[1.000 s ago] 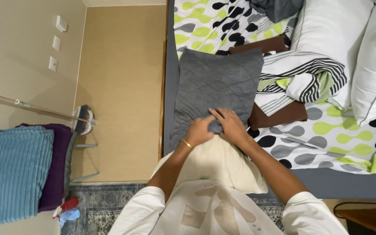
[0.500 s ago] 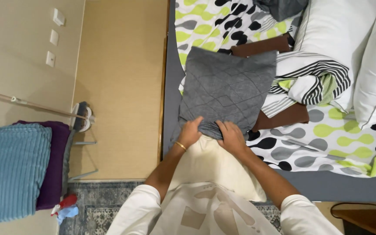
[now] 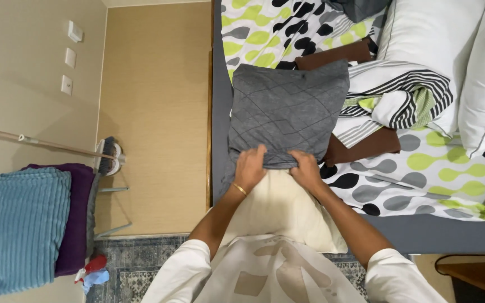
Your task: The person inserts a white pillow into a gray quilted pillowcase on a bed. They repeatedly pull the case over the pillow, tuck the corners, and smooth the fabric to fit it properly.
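Note:
A grey quilted pillow cover (image 3: 287, 112) lies on the bed over the far end of a cream pillow (image 3: 282, 210). My left hand (image 3: 250, 166) and my right hand (image 3: 305, 168) both grip the cover's open hem, bunched where it meets the pillow. The bare half of the pillow reaches from the hem down to my chest. A gold bangle sits on my left wrist.
The bed (image 3: 422, 168) carries a green, grey and black spotted sheet, a brown cushion (image 3: 366, 147) under the grey cover, a striped bundle (image 3: 405, 95) and white pillows (image 3: 484, 84). On the left are folded blue (image 3: 26, 224) and purple towels, a broom (image 3: 57, 147) and a patterned rug (image 3: 141, 269).
The grey cover has slid farther up the bed and spread flatter. Both hands moved from the middle of it to its near hem, and more of the cream pillow shows.

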